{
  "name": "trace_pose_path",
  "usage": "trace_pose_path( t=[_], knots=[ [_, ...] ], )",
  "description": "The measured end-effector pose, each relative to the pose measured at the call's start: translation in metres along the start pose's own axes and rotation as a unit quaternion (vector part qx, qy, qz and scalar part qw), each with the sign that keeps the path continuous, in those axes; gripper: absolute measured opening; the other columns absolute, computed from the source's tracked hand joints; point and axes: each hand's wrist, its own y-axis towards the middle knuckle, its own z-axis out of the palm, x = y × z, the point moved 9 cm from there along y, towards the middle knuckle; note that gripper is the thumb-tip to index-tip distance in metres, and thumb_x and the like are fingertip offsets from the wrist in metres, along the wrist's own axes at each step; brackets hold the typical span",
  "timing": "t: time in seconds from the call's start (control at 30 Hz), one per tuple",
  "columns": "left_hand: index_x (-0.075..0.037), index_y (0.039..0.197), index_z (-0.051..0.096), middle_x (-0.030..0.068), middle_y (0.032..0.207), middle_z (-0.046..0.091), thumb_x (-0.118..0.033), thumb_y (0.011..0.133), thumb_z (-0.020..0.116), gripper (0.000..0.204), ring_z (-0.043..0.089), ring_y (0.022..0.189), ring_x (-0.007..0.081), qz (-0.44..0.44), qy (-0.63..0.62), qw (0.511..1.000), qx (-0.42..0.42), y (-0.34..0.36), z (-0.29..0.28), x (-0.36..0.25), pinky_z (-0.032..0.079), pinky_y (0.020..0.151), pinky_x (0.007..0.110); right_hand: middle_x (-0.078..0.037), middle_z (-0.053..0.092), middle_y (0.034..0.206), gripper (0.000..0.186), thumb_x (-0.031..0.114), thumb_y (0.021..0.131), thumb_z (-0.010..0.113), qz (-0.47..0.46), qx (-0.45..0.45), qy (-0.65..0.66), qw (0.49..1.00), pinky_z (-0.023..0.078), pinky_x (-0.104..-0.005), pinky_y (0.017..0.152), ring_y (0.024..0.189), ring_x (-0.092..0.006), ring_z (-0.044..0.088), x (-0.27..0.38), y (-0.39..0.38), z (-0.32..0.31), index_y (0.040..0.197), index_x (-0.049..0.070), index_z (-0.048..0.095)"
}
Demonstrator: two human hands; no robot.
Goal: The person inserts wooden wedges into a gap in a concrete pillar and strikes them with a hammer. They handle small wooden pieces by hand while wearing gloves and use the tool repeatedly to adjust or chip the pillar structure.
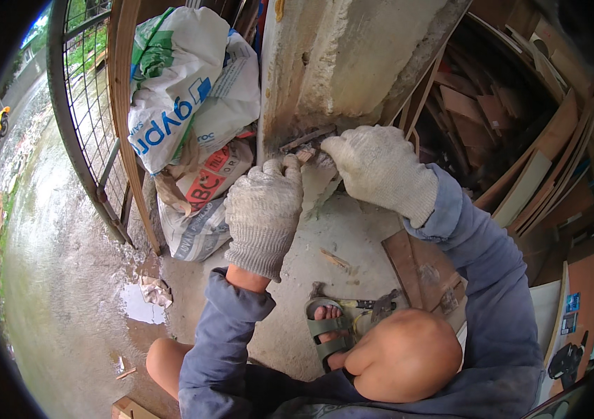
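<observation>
Both my hands wear off-white knit gloves and meet at the crumbled foot of a concrete column (339,63). My left hand (264,213) is closed, its thumb and forefinger at a small broken piece of wood (305,153). On the other side, my right hand (381,167) is curled with its fingertips pressed to the column's base; whatever lies in them is hidden. A thin dark strip (307,138) lies behind the wood piece, against the concrete. Below the hands, a wood splinter (335,259) rests on the concrete floor.
Left of the column stand stuffed white sacks (178,91), beside a metal mesh gate (87,91). Wood offcuts (475,119) fill the right side. A hammer (356,303) lies by my sandaled foot (328,328). Brown boards (419,269) lie on the floor at right.
</observation>
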Motion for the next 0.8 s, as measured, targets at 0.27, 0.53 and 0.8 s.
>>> trace_pose_path(
  t=[0.27, 0.53, 0.8],
  knots=[
    [0.007, 0.124, 0.068, 0.0057, 0.074, 0.068, -0.006, 0.094, 0.064, 0.033, 0.060, 0.053, 0.0100, -0.293, -0.552, 0.769, 0.137, -0.013, 0.050, 0.054, 0.048, 0.048, 0.025, -0.018, 0.073, 0.090, 0.023, 0.007, 0.088, 0.068, 0.034, -0.147, 0.157, 0.976, 0.058, -0.0425, 0.071, 0.083, -0.0354, 0.073, -0.019, -0.025, -0.020, 0.110, 0.006, 0.074],
    [0.006, 0.131, 0.064, 0.0076, 0.075, 0.068, -0.010, 0.096, 0.061, 0.039, 0.062, 0.054, 0.0113, -0.364, -0.611, 0.686, 0.156, -0.013, 0.037, 0.036, 0.050, 0.049, 0.025, -0.009, 0.063, 0.076, 0.040, 0.002, 0.079, 0.072, -0.040, -0.226, 0.030, 0.973, 0.051, -0.0392, 0.050, 0.063, -0.0277, 0.063, 0.029, -0.063, 0.007, 0.120, 0.001, 0.069],
    [0.005, 0.133, 0.064, 0.0076, 0.074, 0.068, -0.008, 0.096, 0.058, 0.040, 0.061, 0.052, 0.0114, -0.357, -0.595, 0.703, 0.155, -0.012, 0.029, 0.032, 0.049, 0.048, 0.025, -0.013, 0.064, 0.073, 0.033, 0.005, 0.081, 0.070, 0.007, -0.177, 0.056, 0.983, 0.055, -0.0425, 0.054, 0.066, -0.0315, 0.067, 0.027, -0.039, 0.020, 0.114, 0.000, 0.069]
  ],
)
